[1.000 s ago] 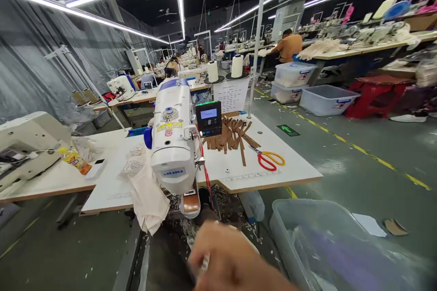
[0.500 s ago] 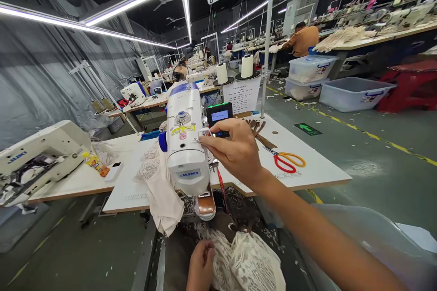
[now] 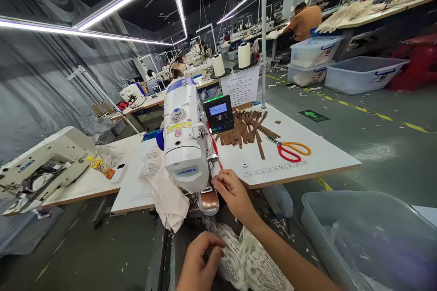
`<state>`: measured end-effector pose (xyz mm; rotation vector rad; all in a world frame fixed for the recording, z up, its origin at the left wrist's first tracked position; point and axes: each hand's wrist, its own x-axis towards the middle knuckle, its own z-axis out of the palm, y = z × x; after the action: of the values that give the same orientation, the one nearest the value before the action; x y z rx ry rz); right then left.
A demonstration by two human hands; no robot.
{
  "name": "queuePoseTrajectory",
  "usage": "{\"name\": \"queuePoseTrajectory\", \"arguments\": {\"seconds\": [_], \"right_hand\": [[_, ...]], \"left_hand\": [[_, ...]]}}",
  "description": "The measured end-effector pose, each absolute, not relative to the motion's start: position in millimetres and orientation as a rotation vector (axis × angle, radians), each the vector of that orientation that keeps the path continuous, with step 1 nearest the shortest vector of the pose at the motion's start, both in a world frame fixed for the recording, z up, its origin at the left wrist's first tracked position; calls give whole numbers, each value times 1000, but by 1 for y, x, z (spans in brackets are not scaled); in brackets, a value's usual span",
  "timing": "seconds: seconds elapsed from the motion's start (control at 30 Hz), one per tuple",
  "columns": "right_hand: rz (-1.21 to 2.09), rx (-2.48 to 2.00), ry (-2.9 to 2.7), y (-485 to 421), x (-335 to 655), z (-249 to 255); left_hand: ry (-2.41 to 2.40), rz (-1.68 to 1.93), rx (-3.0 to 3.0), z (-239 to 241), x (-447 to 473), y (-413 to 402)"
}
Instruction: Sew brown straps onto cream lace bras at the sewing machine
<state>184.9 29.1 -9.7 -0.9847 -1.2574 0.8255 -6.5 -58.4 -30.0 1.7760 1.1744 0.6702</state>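
Observation:
A white sewing machine with a blue top and a JUKI label stands in front of me. My right hand is beside its needle area, thumb and fingertips pinched together. Whatever is between them is too small to make out. Cream lace fabric lies over my lap. Low at its left edge, my left hand has its fingers curled toward the thumb; any held thing is hidden. A brown-topped arm end juts out below the machine head. Plain cream cloth hangs over the table edge at left.
Scissors with red and orange handles lie right of the machine, near brown fabric strips and a lit control panel. Thread cones stand behind. A clear plastic bin is at lower right. Another machine is at left.
My right hand has come down from the upper side of the machine head to the needle area. My left hand has risen slightly, and the view has shifted.

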Motion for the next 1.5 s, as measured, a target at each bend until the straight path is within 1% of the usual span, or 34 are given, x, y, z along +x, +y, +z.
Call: {"name": "queuePoseTrajectory", "arguments": {"seconds": [0.13, 0.2, 0.27, 0.33, 0.4, 0.5, 0.57, 0.67, 0.73, 0.83, 0.87, 0.97, 1.0, 1.1, 1.23, 1.37, 1.43, 1.5], "right_hand": [[817, -1109, -1199, 51, 186, -36], [908, -1062, -1248, 44, 193, -43], [1073, -940, -1381, 23, 203, -47], [1283, -786, -1548, -5, 217, -51], [1467, -684, -1647, -32, 236, -60], [1626, -718, -1594, -60, 270, -86], [1669, -785, -1497, -67, 294, -110], [1705, -866, -1366, -64, 313, -134], [1655, -974, -1286, -55, 309, -131], [1482, -1071, -1217, -38, 277, -92], [1479, -1007, -1221, -33, 263, -72], [1598, -578, -1223, -18, 223, -15], [1619, -501, -1214, -13, 212, 0], [1574, -534, -1147, 7, 191, 22], [1460, -717, -980, 43, 177, 6], [1381, -858, -892, 64, 179, -23], [1460, -830, -923, 55, 189, -37], [1681, -707, -1025, 34, 205, -54]], "left_hand": [[848, 919, 2229, 40, 6, -47], [739, 978, 2469, 66, 14, -37], [716, 984, 2756, 81, 22, -26], [744, 863, 3074, 86, 31, -13], [702, 583, 3331, 86, 36, -2], [498, 218, 3457, 83, 33, 9], [431, 164, 3456, 81, 26, 11], [424, 199, 3412, 73, 15, 7], [434, 261, 3362, 63, 14, 0], [421, 362, 3309, 44, 23, -13], [400, 386, 3302, 38, 28, -17], [333, 467, 3292, 28, 38, -26], [323, 488, 3287, 27, 39, -28], [350, 444, 3276, 28, 36, -29], [518, 432, 3240, 36, 31, -27], [612, 634, 3206, 49, 34, -19], [662, 653, 3242, 54, 38, -11], [724, 499, 3336, 58, 42, -2]]}}
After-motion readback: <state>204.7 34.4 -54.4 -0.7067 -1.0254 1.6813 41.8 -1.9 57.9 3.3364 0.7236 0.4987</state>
